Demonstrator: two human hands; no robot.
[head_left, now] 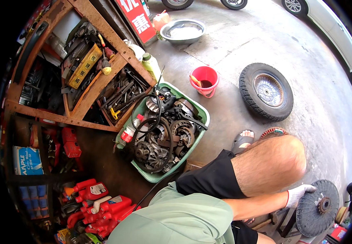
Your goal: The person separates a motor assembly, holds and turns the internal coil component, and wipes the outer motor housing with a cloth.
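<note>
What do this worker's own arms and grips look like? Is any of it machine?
No machine parts show. The left grip is a human hand in a white fabric glove, with a cuff at the wrist. A loose, pale green sleeve covers the upper arm, leaving the forearm bare, with no cables or markings visible. The right one is out of view.

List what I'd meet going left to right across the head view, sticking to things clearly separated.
Blue box → red boxes → red-capped bottle → red bucket → spoked wheel → grey disc with the gloved left hand at its edge.
</note>
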